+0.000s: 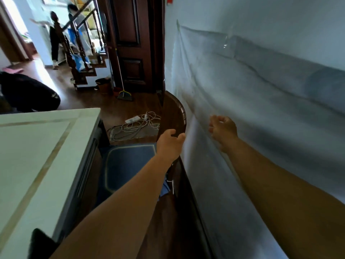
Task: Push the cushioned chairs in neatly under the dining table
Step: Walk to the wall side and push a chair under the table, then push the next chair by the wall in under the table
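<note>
The dark brown wooden chair with a curved back rail [176, 113] stands in the narrow gap between the pale dining table with inlaid stripes [33, 156] and the light wall covered with clear plastic sheet [252, 94]. Its blue seat cushion with pale piping [128, 165] lies just beside the table edge, partly under it. The left hand [170, 142] is closed around the top rail of the chair back, thumb on one side and fingers on the other. The right hand [223, 129] is in the air near the wall, fingers loosely curled, holding nothing. On the wooden floor beyond the chair lie a white power strip with tangled cables [133, 124]. Farther off, a broom with a yellow head [124, 93] leans by a dark wooden door [130, 43].
</note>
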Motion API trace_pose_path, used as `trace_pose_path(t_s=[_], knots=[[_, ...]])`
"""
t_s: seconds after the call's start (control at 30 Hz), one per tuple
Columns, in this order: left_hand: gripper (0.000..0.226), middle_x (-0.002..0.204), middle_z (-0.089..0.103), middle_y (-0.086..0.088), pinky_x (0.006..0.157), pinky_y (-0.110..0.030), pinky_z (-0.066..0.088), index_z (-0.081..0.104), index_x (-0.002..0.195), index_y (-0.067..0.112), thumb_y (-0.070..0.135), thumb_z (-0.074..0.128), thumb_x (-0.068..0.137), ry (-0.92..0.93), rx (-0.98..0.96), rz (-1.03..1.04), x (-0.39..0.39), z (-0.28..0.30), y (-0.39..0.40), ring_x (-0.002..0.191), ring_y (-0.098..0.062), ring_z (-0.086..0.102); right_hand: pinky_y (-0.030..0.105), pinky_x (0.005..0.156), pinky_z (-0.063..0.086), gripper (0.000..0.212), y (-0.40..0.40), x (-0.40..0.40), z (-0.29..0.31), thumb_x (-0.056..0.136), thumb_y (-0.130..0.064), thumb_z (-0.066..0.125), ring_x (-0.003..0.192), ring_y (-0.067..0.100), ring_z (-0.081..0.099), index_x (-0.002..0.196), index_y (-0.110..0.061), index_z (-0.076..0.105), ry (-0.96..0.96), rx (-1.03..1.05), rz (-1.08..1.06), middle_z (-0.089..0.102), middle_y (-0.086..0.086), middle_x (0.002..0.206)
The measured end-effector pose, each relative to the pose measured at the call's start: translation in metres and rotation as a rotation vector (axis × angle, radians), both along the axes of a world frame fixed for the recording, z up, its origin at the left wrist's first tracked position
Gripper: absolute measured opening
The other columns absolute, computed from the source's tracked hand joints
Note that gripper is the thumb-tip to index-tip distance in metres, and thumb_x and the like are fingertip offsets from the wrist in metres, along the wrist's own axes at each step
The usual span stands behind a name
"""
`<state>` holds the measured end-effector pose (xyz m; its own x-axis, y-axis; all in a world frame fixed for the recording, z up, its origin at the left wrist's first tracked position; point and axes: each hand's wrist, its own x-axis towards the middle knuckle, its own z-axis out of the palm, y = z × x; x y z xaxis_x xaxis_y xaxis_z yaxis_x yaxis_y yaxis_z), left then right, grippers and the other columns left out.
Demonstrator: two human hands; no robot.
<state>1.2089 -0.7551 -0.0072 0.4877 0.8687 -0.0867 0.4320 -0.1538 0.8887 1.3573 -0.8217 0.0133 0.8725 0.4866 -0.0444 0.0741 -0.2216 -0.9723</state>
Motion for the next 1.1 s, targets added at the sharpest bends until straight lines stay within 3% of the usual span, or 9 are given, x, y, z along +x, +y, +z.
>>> trace_pose_path(t_s=[0.1,0.2,0.3,0.57,0.63,0.8,0.93,1.1], knots=[[0.055,0.136,0.053,-0.011,0.085,-0.032,0.039,0.043,0.138,0.013,0.04,0.051,0.091,0.029,0.03,0.008,-0.015,0.007,-0.025,0.117,-0.024,0.052,0.039,0.072,0.049,0.031,-0.026,-0.022,0.001,0.086,-0.041,0.055,0.076,0.02,0.058,0.092,-0.011,0.061,0.023,0.051,0.04,0.062,0.007,0.086],[0.052,0.13,0.059,-0.014,0.092,-0.039,0.045,0.051,0.132,0.01,0.042,0.05,0.09,0.039,0.027,0.047,-0.036,0.01,-0.058,0.114,-0.029,0.057,0.038,0.079,0.051,0.043,-0.057,-0.042,-0.006,0.088,-0.044,0.054,0.084,0.02,0.062,0.116,-0.011,0.056,0.066,0.046,0.09,0.064,0.005,0.095],[0.054,0.129,0.06,-0.011,0.088,-0.035,0.048,0.048,0.135,0.012,0.041,0.053,0.09,0.014,0.015,0.123,-0.062,0.009,-0.097,0.108,-0.024,0.059,0.046,0.095,0.051,0.053,-0.086,-0.066,-0.012,0.088,-0.044,0.054,0.105,0.027,0.062,0.129,-0.01,0.05,0.105,0.024,0.136,0.064,0.011,0.118],[0.058,0.132,0.057,-0.011,0.084,-0.032,0.044,0.041,0.14,0.01,0.038,0.054,0.091,0.054,0.048,0.29,-0.15,0.006,-0.169,0.099,-0.016,0.055,0.042,0.09,0.051,0.04,-0.131,-0.147,-0.014,0.091,-0.039,0.05,0.104,0.03,0.062,0.117,-0.009,0.056,0.118,0.027,0.3,0.063,0.02,0.121],[0.058,0.13,0.059,-0.01,0.085,-0.033,0.045,0.04,0.14,0.01,0.039,0.054,0.092,0.061,0.048,0.33,-0.174,0.006,-0.175,0.103,-0.02,0.058,0.047,0.094,0.05,0.039,-0.131,-0.168,-0.014,0.091,-0.037,0.05,0.103,0.033,0.062,0.111,-0.004,0.057,0.1,0.038,0.341,0.062,0.025,0.118],[0.057,0.132,0.058,-0.009,0.088,-0.03,0.042,0.042,0.139,0.01,0.038,0.055,0.092,0.064,0.024,0.414,-0.236,0.01,-0.19,0.117,-0.025,0.056,0.05,0.095,0.051,0.046,-0.127,-0.232,-0.016,0.092,-0.038,0.049,0.104,0.033,0.063,0.127,-0.009,0.053,0.1,0.002,0.451,0.064,0.02,0.117],[0.056,0.131,0.06,-0.009,0.099,-0.037,0.046,0.045,0.137,0.01,0.037,0.059,0.089,0.076,0.003,0.49,-0.291,0.006,-0.203,0.116,-0.026,0.058,0.039,0.084,0.054,0.045,-0.12,-0.291,-0.025,0.092,-0.04,0.05,0.093,0.02,0.063,0.127,-0.011,0.051,0.114,-0.026,0.52,0.064,0.002,0.099],[0.062,0.132,0.058,-0.009,0.091,-0.029,0.043,0.048,0.134,0.013,0.04,0.066,0.081,0.163,0.012,0.592,-0.37,-0.015,-0.219,0.117,-0.026,0.056,0.051,0.1,0.047,0.052,-0.113,-0.369,-0.04,0.09,-0.046,0.049,0.116,0.03,0.058,0.13,-0.012,0.05,0.103,-0.122,0.602,0.059,0.012,0.129]])
